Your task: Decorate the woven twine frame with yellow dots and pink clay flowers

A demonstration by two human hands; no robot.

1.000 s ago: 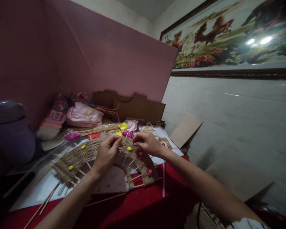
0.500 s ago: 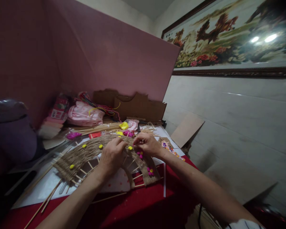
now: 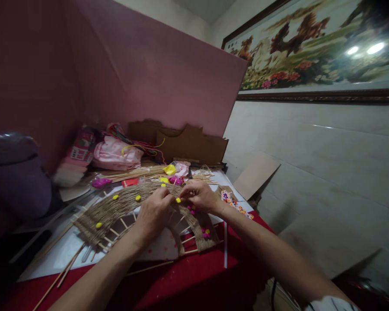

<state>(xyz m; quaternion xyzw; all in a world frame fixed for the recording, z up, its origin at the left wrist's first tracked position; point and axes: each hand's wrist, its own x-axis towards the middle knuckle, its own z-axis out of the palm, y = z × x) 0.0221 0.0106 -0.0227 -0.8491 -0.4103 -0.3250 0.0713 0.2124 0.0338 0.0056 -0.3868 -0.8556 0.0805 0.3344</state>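
Observation:
A fan-shaped twine weaving (image 3: 97, 211) on thin wooden sticks lies on the table, dotted with yellow clay balls (image 3: 138, 198) and two flowers with magenta clay petals (image 3: 206, 233). My left hand (image 3: 155, 214) is closed over the weaving's middle, thumb and forefinger near its band; the other fingertips are hidden. My right hand (image 3: 199, 196) pinches close beside a yellow clay ball (image 3: 178, 200) on the right part of the band. Whatever sits between those fingertips is too small to make out.
Behind the weaving lie bundled wooden sticks (image 3: 132, 173), yellow clay (image 3: 170, 169) and magenta clay (image 3: 101, 182) in plastic, and a pink cloth bag (image 3: 116, 153). Cardboard (image 3: 191, 144) leans at the back. A purple bin (image 3: 17, 185) stands left; a flower-decorated strip (image 3: 235, 204) lies right.
Both hands keep nearly the same place on the weaving. My right fingertips have shifted very slightly beside the yellow clay ball, and the whole view has moved a little.

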